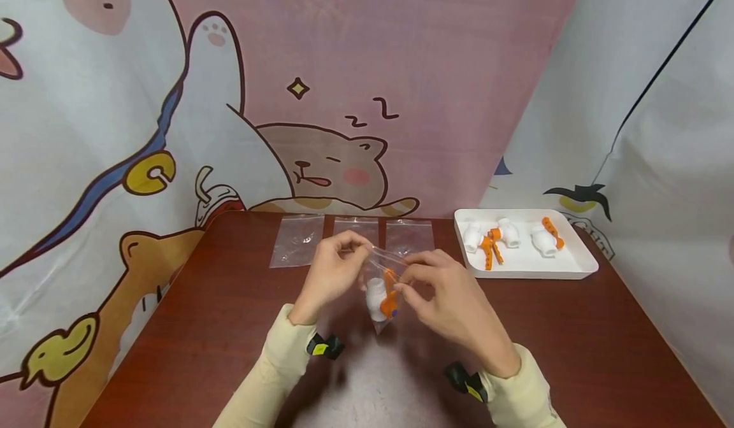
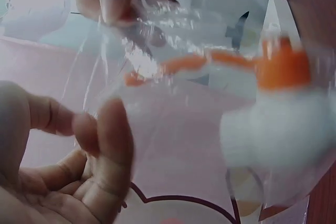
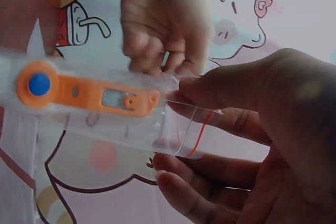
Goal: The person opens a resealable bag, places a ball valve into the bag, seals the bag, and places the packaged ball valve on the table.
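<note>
A clear zip-lock bag [image 1: 379, 328] hangs between both hands over the middle of the table, its zip end upward. Inside it lies a white plastic ball valve [image 1: 375, 300] with an orange lever handle [image 3: 79, 92] and a blue cap [image 3: 39, 84]. My left hand [image 1: 335, 272] pinches the bag's top edge at the left between thumb and fingers. From the other side, my right hand [image 1: 450, 291] pinches the bag near its red zip line [image 3: 200, 135]. Motion blurs the valve in the left wrist view.
Three flat clear bags [image 1: 297, 243] lie along the table's back edge. At the back right stands a white tray [image 1: 533, 274] with three more white valves [image 1: 507, 233] with orange handles. A printed cloth [image 1: 447, 84] hangs behind the table [image 1: 189, 345].
</note>
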`<state>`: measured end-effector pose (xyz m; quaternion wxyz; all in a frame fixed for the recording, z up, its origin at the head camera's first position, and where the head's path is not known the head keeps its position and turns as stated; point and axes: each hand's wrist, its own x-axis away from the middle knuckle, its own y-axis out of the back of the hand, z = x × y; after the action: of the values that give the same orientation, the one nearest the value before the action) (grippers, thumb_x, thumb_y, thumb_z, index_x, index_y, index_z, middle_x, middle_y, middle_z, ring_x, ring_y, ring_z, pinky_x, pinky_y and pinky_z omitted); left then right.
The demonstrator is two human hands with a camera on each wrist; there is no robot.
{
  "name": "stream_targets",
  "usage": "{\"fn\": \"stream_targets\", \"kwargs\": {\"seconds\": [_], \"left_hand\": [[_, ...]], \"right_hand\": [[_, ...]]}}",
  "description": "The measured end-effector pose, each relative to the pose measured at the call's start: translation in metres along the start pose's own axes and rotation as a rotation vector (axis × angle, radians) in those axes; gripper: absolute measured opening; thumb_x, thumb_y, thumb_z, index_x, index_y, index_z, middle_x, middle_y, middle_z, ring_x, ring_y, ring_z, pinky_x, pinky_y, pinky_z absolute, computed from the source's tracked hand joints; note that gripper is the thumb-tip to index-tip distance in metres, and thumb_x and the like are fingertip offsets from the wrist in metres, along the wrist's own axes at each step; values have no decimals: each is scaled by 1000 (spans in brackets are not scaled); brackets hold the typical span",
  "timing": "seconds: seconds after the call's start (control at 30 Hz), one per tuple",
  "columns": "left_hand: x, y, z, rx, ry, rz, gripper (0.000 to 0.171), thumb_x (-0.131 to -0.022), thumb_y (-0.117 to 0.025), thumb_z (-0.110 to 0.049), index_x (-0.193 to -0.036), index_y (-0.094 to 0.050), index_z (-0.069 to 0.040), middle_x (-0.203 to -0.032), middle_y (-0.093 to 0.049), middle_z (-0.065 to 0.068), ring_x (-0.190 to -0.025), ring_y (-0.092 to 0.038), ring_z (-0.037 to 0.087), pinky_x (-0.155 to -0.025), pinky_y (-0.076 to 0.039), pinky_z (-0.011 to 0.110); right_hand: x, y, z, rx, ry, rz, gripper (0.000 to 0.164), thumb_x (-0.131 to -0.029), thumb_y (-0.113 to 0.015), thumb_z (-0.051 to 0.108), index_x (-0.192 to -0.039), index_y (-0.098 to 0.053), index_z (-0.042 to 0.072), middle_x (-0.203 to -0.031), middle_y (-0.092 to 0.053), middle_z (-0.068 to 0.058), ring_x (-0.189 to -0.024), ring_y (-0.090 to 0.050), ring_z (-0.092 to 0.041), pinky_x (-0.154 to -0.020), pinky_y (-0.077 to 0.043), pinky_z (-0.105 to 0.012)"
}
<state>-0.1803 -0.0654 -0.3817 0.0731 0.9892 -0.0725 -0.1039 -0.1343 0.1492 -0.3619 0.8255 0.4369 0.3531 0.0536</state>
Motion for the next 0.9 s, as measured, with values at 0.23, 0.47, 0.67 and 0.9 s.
{"fn": "stream_targets", "kwargs": {"seconds": [0.23,0.47,0.67,0.9], "left_hand": [[-1,5,-1,-142,42,75,16,-99,-60,-14,-98,-75,-8,-65,-59,7,-47,-58,44,-48,-53,43],[0,4,-3,-142,46,79,14,-97,-61,-12,-92,-72,-6,-69,-59,6,-47,-57,42,-49,-54,41],[4,4,-7,-79,35,25,10,-90,-61,-3,-83,-66,-7,-71,-66,11,-58,-64,28,-53,-59,44],[3,11,-10,-154,-187,163,28,-89,-57,6,-87,-78,-13,-81,-69,6,-57,-65,24,-54,-57,33]], "right_hand": [[-1,10,-5,-95,1,-28,9,-87,-80,10,-89,-77,18,-117,-74,-5,-85,-68,-10,-69,-57,-29],[-4,18,-12,-164,32,-52,13,-88,-77,1,-91,-74,13,-110,-75,-1,-71,-63,-1,-63,-53,-15],[-4,25,-22,-193,101,-43,22,-86,-79,-2,-92,-74,19,-88,-70,10,-72,-58,-2,-64,-47,-12],[-4,28,-34,-228,49,7,18,-89,-78,3,-94,-75,20,-89,-71,11,-76,-61,-2,-65,-51,-16]]}}
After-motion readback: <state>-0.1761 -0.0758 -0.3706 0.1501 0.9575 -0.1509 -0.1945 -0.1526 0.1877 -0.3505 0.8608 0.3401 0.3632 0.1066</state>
